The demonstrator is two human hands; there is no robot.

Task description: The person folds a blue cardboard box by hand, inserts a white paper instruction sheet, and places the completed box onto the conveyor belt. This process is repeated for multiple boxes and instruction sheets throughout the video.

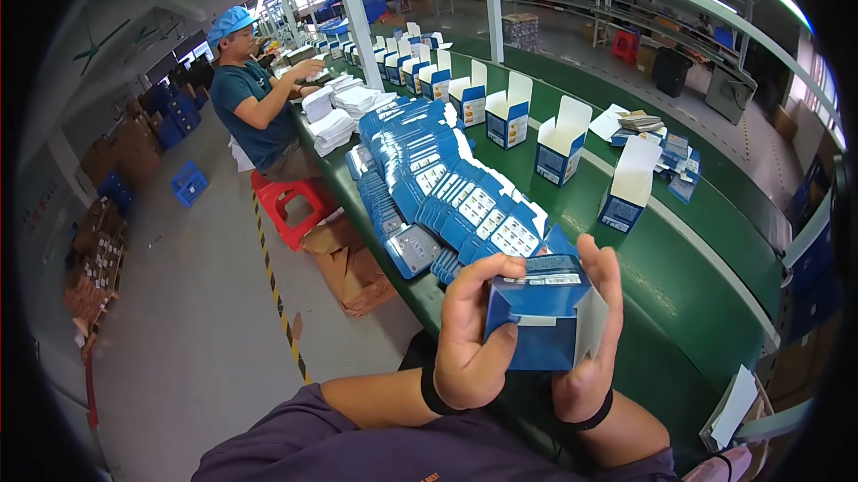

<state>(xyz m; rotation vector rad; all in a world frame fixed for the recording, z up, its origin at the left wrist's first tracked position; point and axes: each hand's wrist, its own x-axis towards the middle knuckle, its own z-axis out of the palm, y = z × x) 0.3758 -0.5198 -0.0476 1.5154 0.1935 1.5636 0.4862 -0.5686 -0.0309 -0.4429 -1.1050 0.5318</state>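
Close in front of me is a small blue carton, folded into a box shape, with a flap on its right side standing out. My left hand is closed around its left side, the thumb pressing on the front face. Along the right side my right hand lies flat with fingers stretched out, its palm against the flap. The right thumb is hidden. Just beyond my hands, flattened blue cartons lie in overlapping stacks on the green conveyor table.
Open upright cartons stand in a row along the belt. White folded papers are piled farther off, beside a co-worker in a blue cap. A red stool and brown paper bag stand left of the table. Loose leaflets lie at right.
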